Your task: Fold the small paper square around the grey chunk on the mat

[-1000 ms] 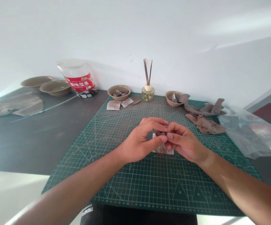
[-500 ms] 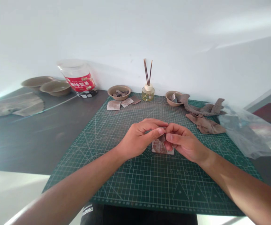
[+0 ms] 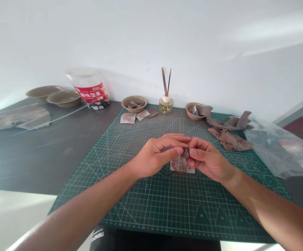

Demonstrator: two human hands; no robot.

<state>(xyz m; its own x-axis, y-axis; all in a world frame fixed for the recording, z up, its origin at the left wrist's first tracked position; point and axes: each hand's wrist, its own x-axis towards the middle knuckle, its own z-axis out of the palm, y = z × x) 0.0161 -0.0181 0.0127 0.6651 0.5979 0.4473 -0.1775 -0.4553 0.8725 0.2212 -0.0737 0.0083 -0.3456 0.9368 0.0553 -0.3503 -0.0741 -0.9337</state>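
Taking the held piece as the clock's centre and twelve as straight away from the person, dark clothing (image 3: 167, 240) shows at six, below the edge of a green cutting mat (image 3: 146, 202) printed with a white grid. The mat lies on a dark grey counter (image 3: 70, 150). A small whitish sheet with brown smears (image 3: 180, 166) lies on it at six, partly hidden by the fingers.

Just above that sheet, the right hand (image 3: 209, 160) has its grip pinching a small dark piece (image 3: 185, 152) between thumb and fingers. The left hand (image 3: 156, 153) meets it from nine; its thumb tip is at the piece's left edge and its fingers reach over the top, but I cannot tell whether this grip pinches it.

Clear plastic (image 3: 282, 153) spreads at three. A crumpled brown cloth (image 3: 232, 140) lies between two and three, a frayed grey-brown cloth (image 3: 224, 122) behind it at two. Flat pieces (image 3: 128, 118) lie at ten. A pale brown sheet (image 3: 17, 118) lies near nine.

Farther back, a bowl (image 3: 193, 116) stands between twelve and one, a reed diffuser (image 3: 166, 105) at eleven. At ten are a bowl of dark fragments (image 3: 134, 110) and a red-labelled jar (image 3: 91, 92); two bowls (image 3: 66, 104) sit between nine and ten. A white wall (image 3: 141, 38) stands behind.
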